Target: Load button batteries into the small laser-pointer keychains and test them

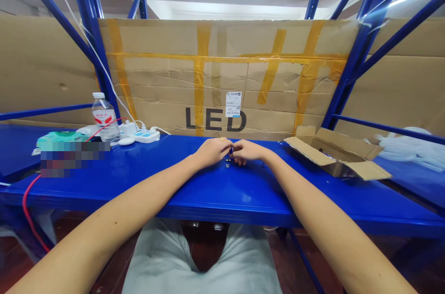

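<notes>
My left hand and my right hand meet over the middle of the blue table. Both have their fingers bent inward and pinched close together, with the fingertips almost touching. Between them is something small and dark, too small to name. Just below the fingers, a few tiny dark and shiny pieces lie on the tabletop. Another small dark piece rests beside my right wrist, partly hidden by it.
At the right stands an open cardboard box. On the left are a water bottle, a white power strip, a green packet and a red cable. Behind the table rises a large cardboard sheet, between blue metal posts.
</notes>
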### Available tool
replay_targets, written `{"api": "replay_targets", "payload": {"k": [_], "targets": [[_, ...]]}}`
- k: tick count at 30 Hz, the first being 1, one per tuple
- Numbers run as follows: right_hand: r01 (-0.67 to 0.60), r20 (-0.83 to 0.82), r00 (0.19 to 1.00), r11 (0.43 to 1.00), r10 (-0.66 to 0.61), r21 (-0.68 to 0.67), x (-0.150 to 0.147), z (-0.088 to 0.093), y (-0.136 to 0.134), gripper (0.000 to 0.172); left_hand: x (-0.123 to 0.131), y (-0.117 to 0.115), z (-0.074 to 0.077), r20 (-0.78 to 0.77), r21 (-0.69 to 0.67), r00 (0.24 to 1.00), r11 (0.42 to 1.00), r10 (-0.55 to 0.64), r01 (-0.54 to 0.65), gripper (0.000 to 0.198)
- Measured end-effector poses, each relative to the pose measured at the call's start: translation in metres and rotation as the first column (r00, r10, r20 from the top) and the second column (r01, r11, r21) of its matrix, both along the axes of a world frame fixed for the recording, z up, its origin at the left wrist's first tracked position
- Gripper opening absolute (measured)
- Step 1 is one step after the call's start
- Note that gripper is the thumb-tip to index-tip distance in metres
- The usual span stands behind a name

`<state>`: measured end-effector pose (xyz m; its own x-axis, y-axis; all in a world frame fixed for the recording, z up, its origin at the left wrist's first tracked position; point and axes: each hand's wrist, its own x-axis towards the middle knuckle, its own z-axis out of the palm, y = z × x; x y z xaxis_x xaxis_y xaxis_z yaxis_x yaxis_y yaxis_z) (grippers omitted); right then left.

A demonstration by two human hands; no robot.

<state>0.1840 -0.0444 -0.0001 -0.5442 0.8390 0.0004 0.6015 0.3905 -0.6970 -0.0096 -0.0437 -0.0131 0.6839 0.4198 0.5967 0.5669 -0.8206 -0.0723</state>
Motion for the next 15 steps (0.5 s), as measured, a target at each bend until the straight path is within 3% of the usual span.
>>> {"api": "replay_targets", "payload": {"k": [6,10,15], "targets": [[-0.009,-0.064,0.998,0.999,0.011,0.041,0.003,-0.002,0.007,0.016,0.001,-0.002,0.000,0.008,-0.007,1.000,1.000,0.008,-0.008,0.024],[0.032,-0.008,0.999,0.989,-0.032,0.141,0.009,0.002,0.006,0.019,-0.001,-0.002,0.005,0.060,-0.116,0.998,0.993,0.016,-0.008,0.023],[0.035,0.112,0.992,0.987,-0.053,0.156,0.014,0.007,0.002,0.029,-0.005,0.002,0.000,-0.103,-0.242,0.995,0.969,0.016,-0.040,0.020]]}}
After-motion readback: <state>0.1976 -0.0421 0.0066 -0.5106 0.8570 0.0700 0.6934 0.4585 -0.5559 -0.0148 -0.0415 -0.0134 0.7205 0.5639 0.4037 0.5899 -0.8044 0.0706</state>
